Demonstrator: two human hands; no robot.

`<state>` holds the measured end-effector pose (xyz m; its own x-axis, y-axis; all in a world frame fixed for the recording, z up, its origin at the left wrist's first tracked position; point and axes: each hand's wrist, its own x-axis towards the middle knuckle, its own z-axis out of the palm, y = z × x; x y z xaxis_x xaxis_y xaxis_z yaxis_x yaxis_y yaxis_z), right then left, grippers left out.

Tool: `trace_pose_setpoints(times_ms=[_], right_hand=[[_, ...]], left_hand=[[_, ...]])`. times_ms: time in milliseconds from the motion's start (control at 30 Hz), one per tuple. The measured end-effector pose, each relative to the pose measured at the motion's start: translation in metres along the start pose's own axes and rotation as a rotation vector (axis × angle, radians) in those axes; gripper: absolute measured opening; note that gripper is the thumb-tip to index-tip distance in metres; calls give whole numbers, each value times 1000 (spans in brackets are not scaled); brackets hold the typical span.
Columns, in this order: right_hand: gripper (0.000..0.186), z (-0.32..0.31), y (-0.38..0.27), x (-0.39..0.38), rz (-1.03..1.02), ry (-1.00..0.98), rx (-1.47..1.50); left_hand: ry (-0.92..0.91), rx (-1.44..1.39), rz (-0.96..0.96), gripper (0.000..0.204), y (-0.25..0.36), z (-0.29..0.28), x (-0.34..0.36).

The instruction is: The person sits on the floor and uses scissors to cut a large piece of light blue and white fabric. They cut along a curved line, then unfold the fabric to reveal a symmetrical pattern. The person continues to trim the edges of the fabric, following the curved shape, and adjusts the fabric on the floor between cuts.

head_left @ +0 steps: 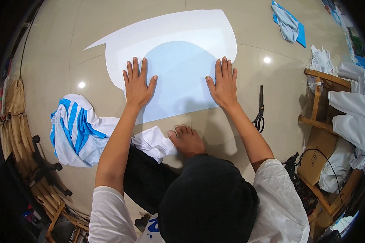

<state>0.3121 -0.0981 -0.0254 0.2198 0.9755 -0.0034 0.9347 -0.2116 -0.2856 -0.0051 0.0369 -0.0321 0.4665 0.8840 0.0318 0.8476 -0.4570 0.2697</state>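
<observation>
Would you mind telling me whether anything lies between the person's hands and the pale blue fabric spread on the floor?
Nothing visible does. The left hand and right hand both lie flat, fingers spread, directly on the pale blue fabric, which rests on a white sheet. The scissors lie apart, on the floor to the right.

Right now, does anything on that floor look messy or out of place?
Mostly tidy: both hands, left hand and right hand, press the white fabric flat. Only the striped cloth lies crumpled, and black scissors lie loose.
</observation>
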Motion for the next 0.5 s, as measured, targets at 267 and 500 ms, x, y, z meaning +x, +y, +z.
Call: trace_pose_setpoints(times_ms=[267, 500], right_hand=[[80, 2, -1, -13, 21, -9, -27], [81, 5, 0, -13, 6, 25, -25]], left_hand=[[-157, -50, 207, 85, 55, -5, -46], [-223, -117, 353, 88, 90, 4, -56]])
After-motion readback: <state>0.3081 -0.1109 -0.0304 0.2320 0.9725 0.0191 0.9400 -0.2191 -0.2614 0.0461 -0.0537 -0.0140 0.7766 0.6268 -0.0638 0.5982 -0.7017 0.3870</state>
